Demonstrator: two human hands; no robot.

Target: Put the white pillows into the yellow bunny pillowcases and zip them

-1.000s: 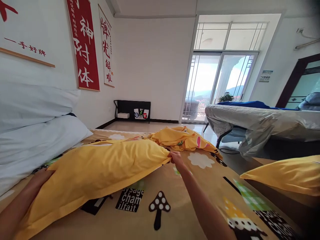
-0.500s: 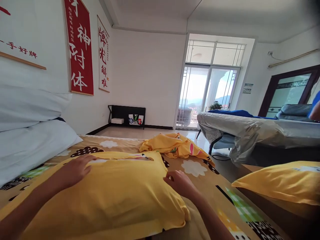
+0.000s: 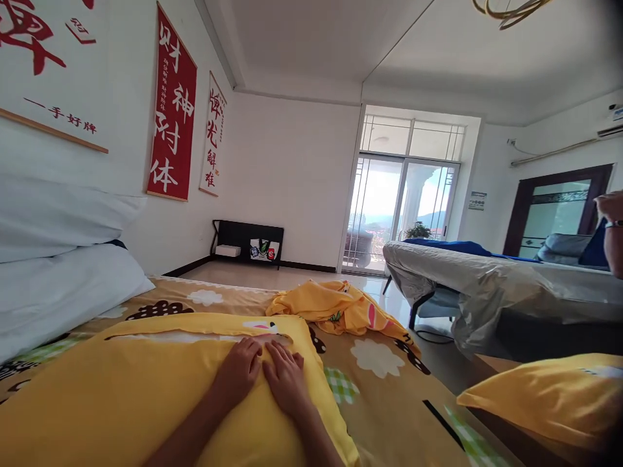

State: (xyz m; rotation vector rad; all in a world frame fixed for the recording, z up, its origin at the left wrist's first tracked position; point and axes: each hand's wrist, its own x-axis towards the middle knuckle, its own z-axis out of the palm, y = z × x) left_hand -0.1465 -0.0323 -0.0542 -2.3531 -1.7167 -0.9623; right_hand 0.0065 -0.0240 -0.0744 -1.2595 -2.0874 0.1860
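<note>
A yellow pillowcase (image 3: 160,389) with a pillow inside lies before me on the patterned bed sheet (image 3: 389,415). Its long slit opening runs along the far side, and a strip of white pillow (image 3: 180,337) shows through it. Near the right end of that slit, my left hand (image 3: 239,370) has its fingers curled on the fabric edge. Right beside it, my right hand (image 3: 287,379) is also closed on the edge, palm down. Both sets of fingertips are partly hidden by the cloth. Beyond lies a crumpled yellow pillowcase (image 3: 335,308).
White pillows (image 3: 87,279) are stacked at the left. Another yellow pillow (image 3: 549,402) sits at the lower right. Across the floor stands a plastic-covered table (image 3: 487,266), with a co-worker's arm (image 3: 614,240) at the right edge. A low black shelf (image 3: 243,240) is by the far wall.
My left hand has moved right and my right hand left, so they now meet at the slit. The pillow has shifted left, and the view has tilted up.
</note>
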